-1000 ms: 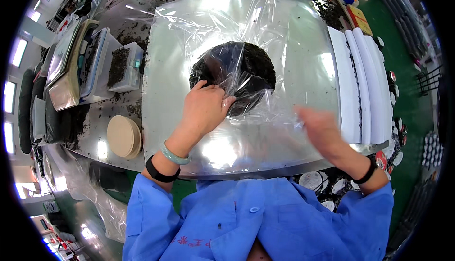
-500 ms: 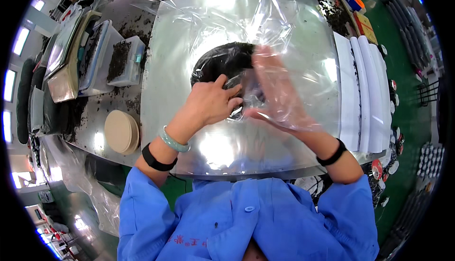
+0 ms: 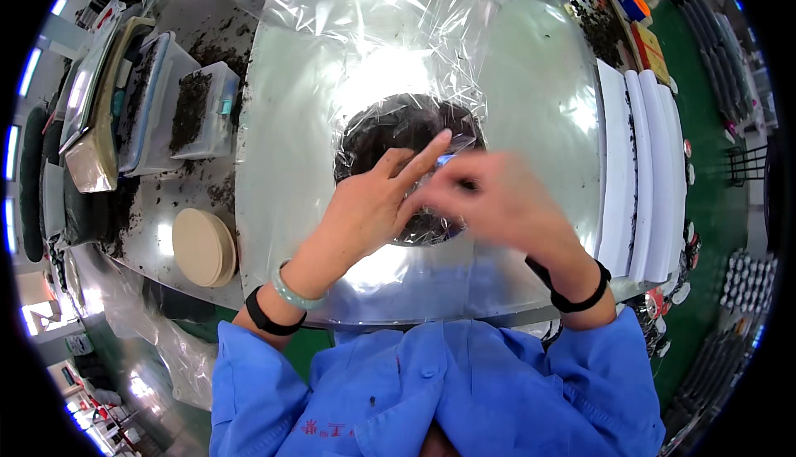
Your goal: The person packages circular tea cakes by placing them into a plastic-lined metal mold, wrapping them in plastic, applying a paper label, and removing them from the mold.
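As the head view looks down, red lettering (image 3: 328,430) marks my blue jacket (image 3: 489,386), nearer me than the dark round cake (image 3: 377,138) on the shiny counter (image 3: 539,100). My left grip (image 3: 365,212) is unclenched, fingers parted across the cake and its clear film (image 3: 460,30). My right grip (image 3: 502,208), at the cake's right, is blurred; whether it pinches film I cannot tell.
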### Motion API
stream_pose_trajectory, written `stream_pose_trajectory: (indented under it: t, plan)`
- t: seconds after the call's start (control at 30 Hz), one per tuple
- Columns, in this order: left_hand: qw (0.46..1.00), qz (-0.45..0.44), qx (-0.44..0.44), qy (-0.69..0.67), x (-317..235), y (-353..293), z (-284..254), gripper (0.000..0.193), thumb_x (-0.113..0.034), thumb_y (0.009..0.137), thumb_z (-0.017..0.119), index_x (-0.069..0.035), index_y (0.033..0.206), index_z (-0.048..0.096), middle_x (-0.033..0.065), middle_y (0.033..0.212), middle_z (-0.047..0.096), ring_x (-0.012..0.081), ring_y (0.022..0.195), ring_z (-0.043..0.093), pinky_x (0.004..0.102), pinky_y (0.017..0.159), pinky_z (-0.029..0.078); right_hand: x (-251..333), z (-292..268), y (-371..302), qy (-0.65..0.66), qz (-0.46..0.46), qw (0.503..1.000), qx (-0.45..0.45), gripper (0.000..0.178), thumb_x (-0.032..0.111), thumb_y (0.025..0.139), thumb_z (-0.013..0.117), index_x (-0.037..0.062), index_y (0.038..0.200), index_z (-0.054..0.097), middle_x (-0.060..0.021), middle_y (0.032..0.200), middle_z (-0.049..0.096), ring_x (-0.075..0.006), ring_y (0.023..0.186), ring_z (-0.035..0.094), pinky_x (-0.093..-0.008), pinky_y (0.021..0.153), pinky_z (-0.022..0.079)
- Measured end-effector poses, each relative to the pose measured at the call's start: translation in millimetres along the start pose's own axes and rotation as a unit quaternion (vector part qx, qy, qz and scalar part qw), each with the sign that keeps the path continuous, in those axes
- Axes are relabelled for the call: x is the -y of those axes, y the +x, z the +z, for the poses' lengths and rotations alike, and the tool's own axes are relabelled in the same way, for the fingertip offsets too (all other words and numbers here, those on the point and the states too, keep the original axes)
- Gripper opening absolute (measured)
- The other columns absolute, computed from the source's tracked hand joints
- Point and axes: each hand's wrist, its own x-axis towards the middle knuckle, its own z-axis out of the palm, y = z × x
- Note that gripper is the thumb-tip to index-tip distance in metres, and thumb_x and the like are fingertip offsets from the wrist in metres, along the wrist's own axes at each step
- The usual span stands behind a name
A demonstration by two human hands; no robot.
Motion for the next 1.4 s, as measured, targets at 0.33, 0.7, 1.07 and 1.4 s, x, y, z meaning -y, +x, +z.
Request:
stream_pose_trajectory:
  t: [0.33, 0.7, 1.07, 1.4]
  plan:
    - [0.988, -0.053, 0.142, 0.021, 1.5, 30.3, 3.3, 0.068, -0.022, 0.092, 0.050, -0.030, 0.155, 0.026, 0.0187, 0.067, 0.063, 0.0395, 0.062, 0.062, 0.0497, 0.062, 0.051, -74.3, 3.5, 87.0, 0.581, -0.052, 0.791, -0.186, 0.033, 0.022, 0.102, 0.056, -0.0077, 0.115, 0.058, -0.0182, 0.120, 0.066, -0.0225, 0.109, 0.065, -0.0294, 0.096, 0.048]
    - [0.974, 0.012, -0.222, 0.038, 20.7, -16.2, 27.8, 0.040, -0.032, 0.061, 0.089, -0.013, 0.089, 0.066, 0.0023, 0.071, 0.063, 0.0256, 0.065, 0.062, 0.0358, 0.059, 0.049, -62.3, 31.0, 26.4, -0.177, -0.304, 0.930, -0.102, 0.066, 0.045, 0.084, 0.069, -0.0070, 0.124, 0.059, -0.0212, 0.131, 0.059, -0.0333, 0.122, 0.057, -0.0425, 0.110, 0.040]
    - [0.957, 0.040, -0.136, -0.254, 54.9, 43.9, -22.8, 0.082, -0.027, 0.069, 0.089, 0.002, 0.135, 0.050, 0.0222, 0.135, 0.055, 0.0305, 0.122, 0.052, 0.0420, 0.107, 0.042, -50.3, 23.9, 30.2, -0.271, -0.236, 0.933, -0.001, 0.081, 0.062, 0.076, 0.066, -0.0112, 0.109, 0.065, -0.0223, 0.127, 0.058, -0.0340, 0.129, 0.049, -0.0424, 0.114, 0.034]
    - [0.968, 0.170, -0.084, 0.163, 46.8, 48.3, 5.3, 0.016, -0.011, 0.073, 0.066, -0.009, 0.089, 0.068, -0.0002, 0.086, 0.060, 0.0240, 0.086, 0.059, 0.0385, 0.089, 0.050, -64.6, 36.6, 30.0, -0.021, -0.313, 0.946, -0.079, 0.059, 0.037, 0.069, 0.085, 0.0038, 0.110, 0.058, -0.0173, 0.116, 0.050, -0.0368, 0.107, 0.051, -0.0423, 0.086, 0.050]
